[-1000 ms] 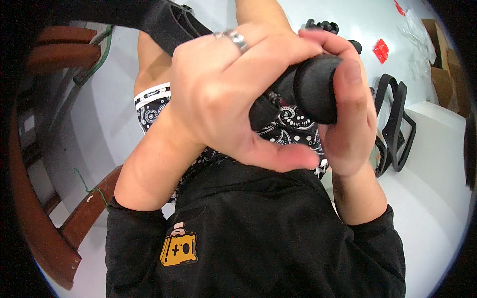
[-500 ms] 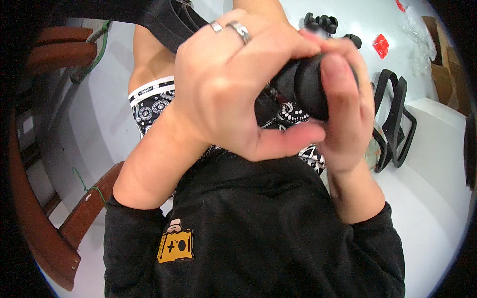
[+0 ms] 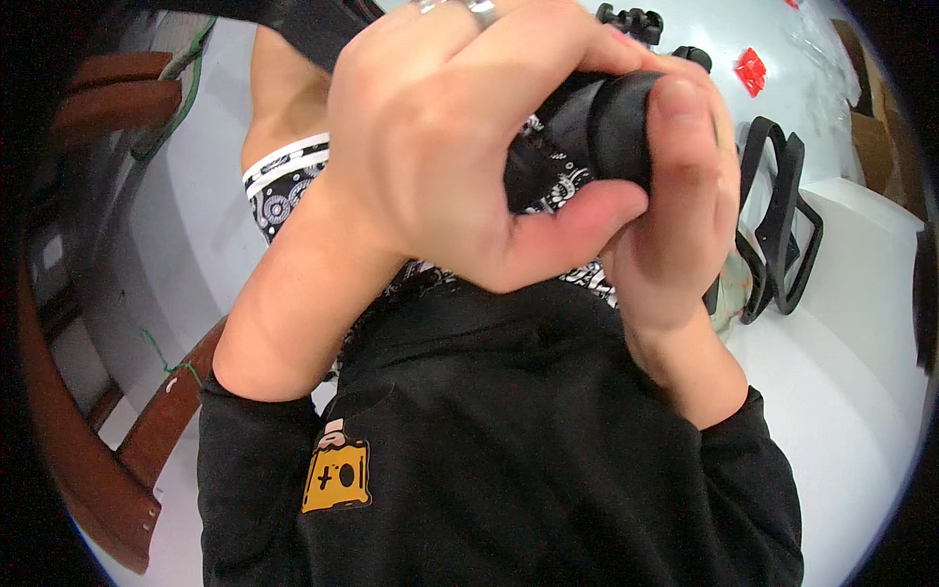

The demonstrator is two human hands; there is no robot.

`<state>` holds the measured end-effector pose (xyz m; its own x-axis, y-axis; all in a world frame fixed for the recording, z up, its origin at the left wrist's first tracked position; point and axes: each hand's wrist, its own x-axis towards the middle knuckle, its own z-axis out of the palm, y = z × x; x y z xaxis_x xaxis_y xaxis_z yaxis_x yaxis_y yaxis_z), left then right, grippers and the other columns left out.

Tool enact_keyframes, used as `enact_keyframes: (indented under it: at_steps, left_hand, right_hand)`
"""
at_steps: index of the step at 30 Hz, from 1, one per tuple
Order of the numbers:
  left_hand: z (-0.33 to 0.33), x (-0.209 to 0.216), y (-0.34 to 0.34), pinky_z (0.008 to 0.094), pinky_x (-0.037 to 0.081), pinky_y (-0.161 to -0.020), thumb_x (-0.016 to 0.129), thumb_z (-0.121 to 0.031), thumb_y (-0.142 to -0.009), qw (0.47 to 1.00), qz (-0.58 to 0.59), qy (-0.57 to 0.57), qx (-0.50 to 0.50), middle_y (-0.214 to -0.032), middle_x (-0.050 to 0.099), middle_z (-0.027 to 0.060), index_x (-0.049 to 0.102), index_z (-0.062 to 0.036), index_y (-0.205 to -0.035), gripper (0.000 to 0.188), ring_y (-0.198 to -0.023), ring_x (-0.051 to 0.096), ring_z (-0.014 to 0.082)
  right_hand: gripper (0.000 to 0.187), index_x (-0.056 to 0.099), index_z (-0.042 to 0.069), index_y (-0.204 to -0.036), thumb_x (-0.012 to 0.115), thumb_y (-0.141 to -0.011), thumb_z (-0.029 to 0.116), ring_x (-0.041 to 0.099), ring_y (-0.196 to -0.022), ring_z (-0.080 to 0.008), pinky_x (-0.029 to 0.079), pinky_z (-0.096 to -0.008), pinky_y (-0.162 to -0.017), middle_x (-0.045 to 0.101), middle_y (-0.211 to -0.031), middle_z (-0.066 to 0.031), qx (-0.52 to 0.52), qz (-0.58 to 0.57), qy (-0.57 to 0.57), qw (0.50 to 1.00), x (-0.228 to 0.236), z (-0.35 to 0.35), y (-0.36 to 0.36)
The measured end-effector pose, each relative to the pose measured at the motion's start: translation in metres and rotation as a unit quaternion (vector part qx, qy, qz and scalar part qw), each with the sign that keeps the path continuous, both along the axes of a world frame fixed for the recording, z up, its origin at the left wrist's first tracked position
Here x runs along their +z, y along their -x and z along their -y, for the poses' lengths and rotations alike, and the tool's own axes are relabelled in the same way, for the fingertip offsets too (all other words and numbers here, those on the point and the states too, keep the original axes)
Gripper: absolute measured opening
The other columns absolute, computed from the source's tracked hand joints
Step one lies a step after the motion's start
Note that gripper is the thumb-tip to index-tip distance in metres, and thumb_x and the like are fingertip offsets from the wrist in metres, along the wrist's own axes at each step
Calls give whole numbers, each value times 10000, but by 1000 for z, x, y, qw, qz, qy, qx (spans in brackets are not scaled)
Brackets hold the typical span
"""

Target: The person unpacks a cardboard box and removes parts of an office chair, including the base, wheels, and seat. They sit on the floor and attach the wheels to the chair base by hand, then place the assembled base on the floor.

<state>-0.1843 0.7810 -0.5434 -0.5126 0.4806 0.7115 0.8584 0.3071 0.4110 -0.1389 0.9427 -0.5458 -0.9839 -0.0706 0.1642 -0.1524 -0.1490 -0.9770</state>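
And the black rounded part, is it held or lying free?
Held: the right hand has its thumb against the rounded part, and the left hand curls beside it.

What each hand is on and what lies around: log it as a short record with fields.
left hand: wears rings, left hand curled over a black part; exact grip partly hidden
right hand: right hand cupped on that part's rounded end
thumbs: left one reaches toward the right palm
right side: black looped frames
far right: red item, clear plastic
left side: brown curved furniture piece
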Motion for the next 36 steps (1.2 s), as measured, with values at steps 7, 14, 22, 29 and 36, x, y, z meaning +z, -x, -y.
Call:
enact_keyframes:
  at_steps: [7,14,22,29,36]
  left_hand:
    - [4,-1,4,310,476,-666,571,-693,-580,1000,-4,-6,-9,-840,609,157,581,69,-903,828,-732,600,259]
    - [12,-2,12,312,478,-672,517,-771,-585,999,4,2,-40,-843,606,163,577,79,-904,910,-741,600,259]
    - [30,25,8,343,473,-636,390,-839,-592,989,56,92,-106,-789,623,148,613,47,-842,947,-710,604,273]
    - [41,41,-10,271,385,-500,546,-697,-632,967,113,105,-204,-814,644,97,630,-15,-864,725,-569,549,192]
    - [41,8,-35,228,377,-443,587,-520,-658,946,94,183,-250,-845,643,41,640,-62,-864,505,-527,506,130]
  right_hand:
    - [371,528,-31,-1014,351,-920,281,508,-901,-139,387,-250,-817,553,-987,-98,28,-6,-49,998,11,10,12]
    - [357,504,-12,-1040,343,-933,288,498,-937,-124,386,-259,-837,541,-1026,-83,-40,28,-79,996,14,28,-1]
    - [332,436,6,-1118,517,-898,241,492,-972,-162,378,-281,-873,502,-1065,-93,76,55,42,995,5,23,-16]
    - [344,498,29,-1090,594,-835,239,556,-873,-179,442,-296,-787,521,-1035,-107,153,56,26,986,-18,-16,-10]
    - [524,471,137,-1179,622,-743,384,530,-979,-405,463,-448,-810,433,-1121,-228,-214,228,-543,779,-170,-131,94]
